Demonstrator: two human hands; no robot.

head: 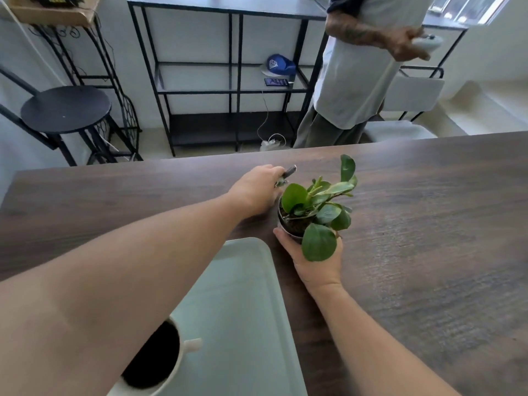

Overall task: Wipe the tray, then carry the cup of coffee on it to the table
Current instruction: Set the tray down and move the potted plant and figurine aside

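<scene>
Pale green plastic tray [245,295] with white coffee cup [160,364] lay on dark wooden table [428,224] | right hand [317,261] cupped potted plant [314,207], left hand [257,190] gripped small dark object [289,171] | carrying judged nearly done.

Dark wood table [414,224] fills bottom. Black metal shelf unit [234,90] at 12 o'clock w/ white wall behind, round black stool [65,110] at 10, white chair [411,107] and bright window [468,7] at 2.
</scene>
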